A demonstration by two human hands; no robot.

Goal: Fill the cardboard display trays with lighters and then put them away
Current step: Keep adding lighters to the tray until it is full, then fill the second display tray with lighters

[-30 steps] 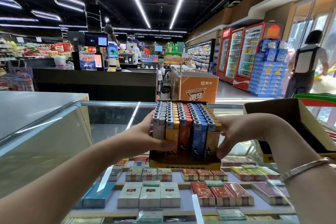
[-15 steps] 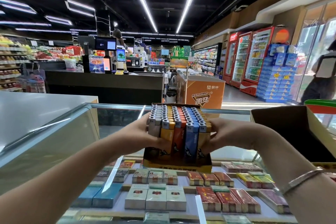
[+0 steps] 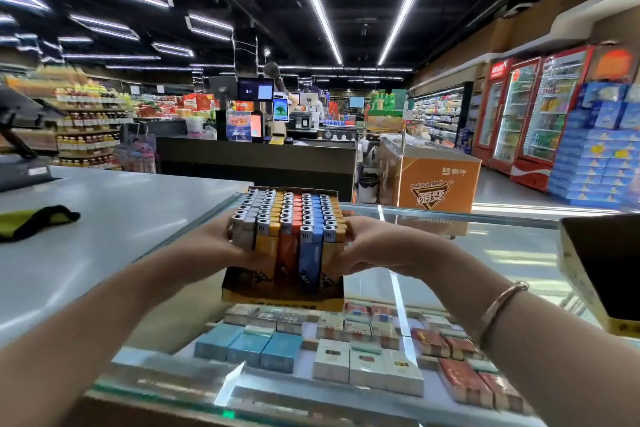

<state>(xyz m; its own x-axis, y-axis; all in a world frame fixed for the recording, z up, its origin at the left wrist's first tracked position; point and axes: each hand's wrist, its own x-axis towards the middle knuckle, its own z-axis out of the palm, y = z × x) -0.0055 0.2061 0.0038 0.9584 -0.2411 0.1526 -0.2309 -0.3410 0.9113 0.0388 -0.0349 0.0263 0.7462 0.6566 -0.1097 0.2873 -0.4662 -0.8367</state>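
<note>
I am holding a yellow cardboard display tray (image 3: 282,296) packed with upright plastic lighters (image 3: 289,229) in grey, orange, red and blue rows, and it is sitting at the centre of my view over the glass tabletop (image 3: 450,253). My left hand (image 3: 221,246) is gripping the block of lighters from 9 o'clock, fingers curled onto the grey and orange ones at the near corner, while my right hand (image 3: 367,246) is clasping it from 3 o'clock with fingers wrapped onto the near face; a thin metal bangle (image 3: 502,305) is circling that wrist. I cannot tell whether the tray is touching the glass or hanging just above it. Under the glass, toward 6 o'clock, rows of cigarette packs (image 3: 346,357) are lying flat. At 3 o'clock an open brown cardboard box (image 3: 602,270) is resting on the tabletop, and at 9 o'clock a black and yellow-green cloth (image 3: 38,220) is lying on the grey counter (image 3: 104,218).
</note>
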